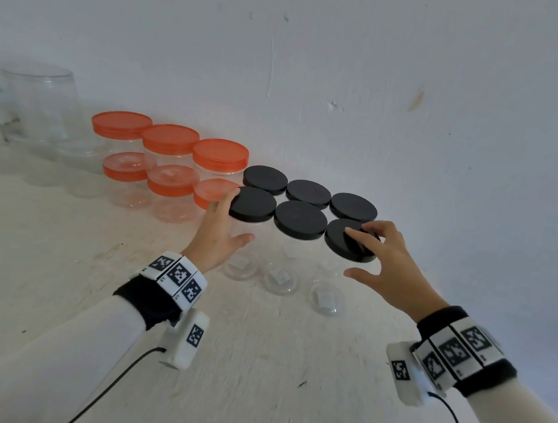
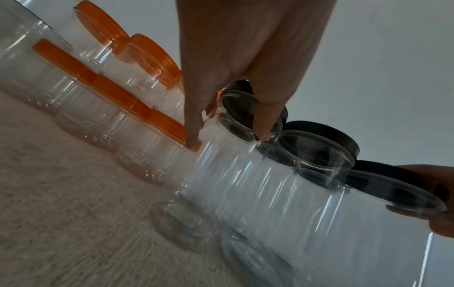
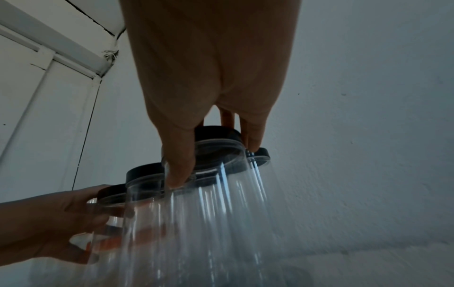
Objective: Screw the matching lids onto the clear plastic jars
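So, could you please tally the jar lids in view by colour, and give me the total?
Orange lids: 6, in two rows of three
Black lids: 6, in two rows of three
Total: 12 lids

The left hand touches the front-left black lid; the right hand has its fingers on the front-right black lid.

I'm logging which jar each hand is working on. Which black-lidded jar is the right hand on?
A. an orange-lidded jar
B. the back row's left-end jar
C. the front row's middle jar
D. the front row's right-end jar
D: the right hand has its fingers spread over the black lid of the front row's right-end jar, while the left hand is at the front row's left-end jar.
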Available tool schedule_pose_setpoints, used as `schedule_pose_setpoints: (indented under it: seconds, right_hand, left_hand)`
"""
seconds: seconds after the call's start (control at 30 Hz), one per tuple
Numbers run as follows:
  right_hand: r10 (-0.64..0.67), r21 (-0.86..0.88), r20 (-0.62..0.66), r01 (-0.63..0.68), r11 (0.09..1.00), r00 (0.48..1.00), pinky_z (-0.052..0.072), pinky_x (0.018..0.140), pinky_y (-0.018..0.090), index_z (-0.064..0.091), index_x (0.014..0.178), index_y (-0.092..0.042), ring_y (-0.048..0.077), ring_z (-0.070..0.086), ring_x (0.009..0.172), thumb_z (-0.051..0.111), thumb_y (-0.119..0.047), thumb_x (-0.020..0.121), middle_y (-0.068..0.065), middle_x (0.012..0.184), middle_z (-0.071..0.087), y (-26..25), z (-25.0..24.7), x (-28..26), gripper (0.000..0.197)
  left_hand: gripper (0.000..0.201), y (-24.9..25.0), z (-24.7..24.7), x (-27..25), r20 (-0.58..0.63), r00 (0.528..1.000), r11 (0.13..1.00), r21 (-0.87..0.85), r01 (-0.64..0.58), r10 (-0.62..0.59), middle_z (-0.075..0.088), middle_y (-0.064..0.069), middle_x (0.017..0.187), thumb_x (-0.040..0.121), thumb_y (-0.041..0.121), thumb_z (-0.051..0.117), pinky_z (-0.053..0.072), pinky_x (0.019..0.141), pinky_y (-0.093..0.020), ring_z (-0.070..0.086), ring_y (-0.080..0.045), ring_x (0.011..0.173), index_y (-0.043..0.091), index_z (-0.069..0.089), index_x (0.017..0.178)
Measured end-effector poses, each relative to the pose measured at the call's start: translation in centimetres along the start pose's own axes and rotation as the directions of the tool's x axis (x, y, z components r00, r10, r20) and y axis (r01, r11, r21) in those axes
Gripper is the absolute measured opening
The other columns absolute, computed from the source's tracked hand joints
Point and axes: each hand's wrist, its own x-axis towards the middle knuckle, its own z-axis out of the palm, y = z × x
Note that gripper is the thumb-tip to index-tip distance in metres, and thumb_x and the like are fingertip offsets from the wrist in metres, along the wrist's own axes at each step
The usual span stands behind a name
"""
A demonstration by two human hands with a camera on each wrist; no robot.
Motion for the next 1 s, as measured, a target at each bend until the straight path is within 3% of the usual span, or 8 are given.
schedule_pose_setpoints:
  seconds: [0.1,0.3,0.47,0.57,0.77,0.9,1.0]
  right_hand:
    - [0.002,-0.008,-0.009,-0.002,1.000,1.000,0.021,0.100,0.018,0.046,0.137,-0.022,0.019,0.029,0.125,0.075,-0.022,0.078,0.004,0.133,0.032,0.0,0.1,0.1,0.066]
    - [0.013,-0.065,0.009,-0.013,0.998,1.000,0.023,0.098,0.019,0.044,0.138,-0.023,0.019,0.028,0.124,0.073,-0.026,0.079,0.004,0.134,0.031,0.0,-0.1,0.3,0.066]
    - [0.015,-0.077,0.007,-0.014,0.997,1.000,0.024,0.099,0.020,0.044,0.139,-0.022,0.020,0.028,0.124,0.073,-0.027,0.079,0.005,0.134,0.031,0.0,0.0,0.4,0.066]
    - [0.026,-0.095,0.012,-0.024,0.995,1.000,0.026,0.101,0.022,0.043,0.139,-0.021,0.021,0.028,0.124,0.073,-0.027,0.080,0.005,0.134,0.031,-0.2,0.0,0.4,0.066]
    - [0.056,-0.193,0.053,-0.045,0.980,0.997,0.026,0.111,0.037,0.037,0.142,-0.024,0.024,0.026,0.128,0.070,-0.039,0.079,0.004,0.139,0.029,-0.6,-0.5,0.2,0.072]
    - [0.028,-0.208,0.021,-0.023,0.978,0.999,0.021,0.112,0.037,0.035,0.143,-0.024,0.025,0.026,0.130,0.068,-0.044,0.079,0.004,0.141,0.029,-1.8,-1.0,0.0,0.074]
    - [-0.055,-0.175,-0.055,0.045,0.983,0.997,0.026,0.110,0.041,0.042,0.139,-0.021,0.027,0.031,0.127,0.070,-0.039,0.079,0.006,0.138,0.035,-3.6,-1.3,-0.1,0.068]
  left_hand:
    - [0.082,-0.2,0.0,0.0,0.005,1.000,1.000,0.003,0.002,-0.002,0.037,-0.013,0.139,0.075,0.015,0.076,0.031,0.109,-0.043,0.036,-0.025,0.129,0.011,0.028,0.142]
    - [0.083,0.3,-0.1,-0.3,-0.010,1.000,0.999,0.032,-0.001,0.001,0.035,-0.013,0.141,0.077,0.017,0.075,0.027,0.105,-0.030,0.033,-0.024,0.130,0.012,0.026,0.143]
    - [0.083,0.7,-0.3,-0.2,-0.006,1.000,0.992,0.130,-0.002,0.003,0.030,-0.015,0.141,0.078,0.022,0.074,0.028,0.109,-0.039,0.031,-0.028,0.129,0.014,0.024,0.145]
    - [0.080,0.9,-0.3,-0.3,-0.003,1.000,0.988,0.153,0.013,-0.013,0.030,-0.016,0.141,0.079,0.021,0.072,0.028,0.109,-0.038,0.032,-0.029,0.129,0.013,0.026,0.144]
    - [0.083,1.3,-0.5,-0.4,0.036,0.998,0.988,0.150,0.040,-0.046,0.028,-0.014,0.143,0.080,0.026,0.072,0.027,0.110,-0.038,0.030,-0.027,0.131,0.013,0.023,0.145]
    - [0.081,2.4,-1.3,-0.5,0.040,0.999,0.990,0.141,-0.009,0.003,0.031,-0.011,0.141,0.079,0.028,0.072,0.029,0.108,-0.044,0.029,-0.024,0.130,0.014,0.025,0.143]
    - [0.084,3.1,-2.3,-0.7,0.000,0.997,0.987,0.139,-0.081,0.082,0.024,-0.008,0.149,0.081,0.028,0.070,0.022,0.112,-0.039,0.019,-0.020,0.138,0.017,0.019,0.146]
